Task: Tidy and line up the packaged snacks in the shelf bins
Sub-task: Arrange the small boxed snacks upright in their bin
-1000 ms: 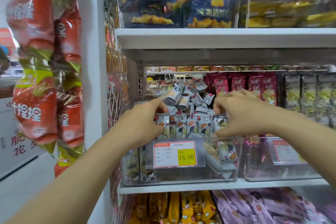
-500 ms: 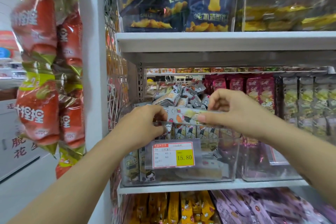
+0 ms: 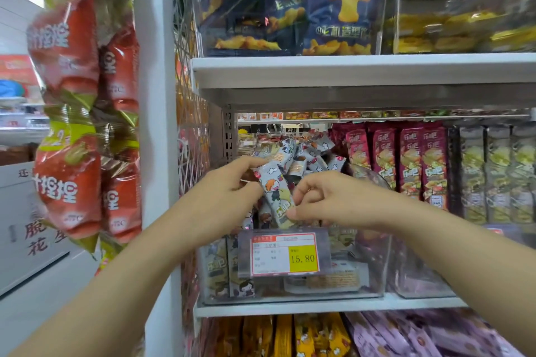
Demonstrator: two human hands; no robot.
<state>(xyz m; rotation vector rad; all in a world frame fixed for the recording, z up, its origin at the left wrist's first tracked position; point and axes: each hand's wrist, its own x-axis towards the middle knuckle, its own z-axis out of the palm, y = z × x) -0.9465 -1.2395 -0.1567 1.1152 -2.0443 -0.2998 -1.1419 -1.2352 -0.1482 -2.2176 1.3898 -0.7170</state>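
Hands meet at the centre of the frame: the left hand (image 3: 229, 194) pinches the upper end of a grey snack packet (image 3: 275, 191) and the right hand (image 3: 324, 200) pinches its lower end, holding it tilted just above the clear bin (image 3: 369, 284) of similar packets with the 15.80 price tag (image 3: 285, 253).

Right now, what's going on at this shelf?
A person is sorting small snacks in a clear bin on the middle shelf. Both hands hold one grey cartoon-printed snack pack, tilted above the bin: the left hand pinches its upper end, the right hand its lower end. Behind it lies a jumbled pile of the same packs, and some upright packs stand at the bin's front left. The bin carries a 15.80 price tag.
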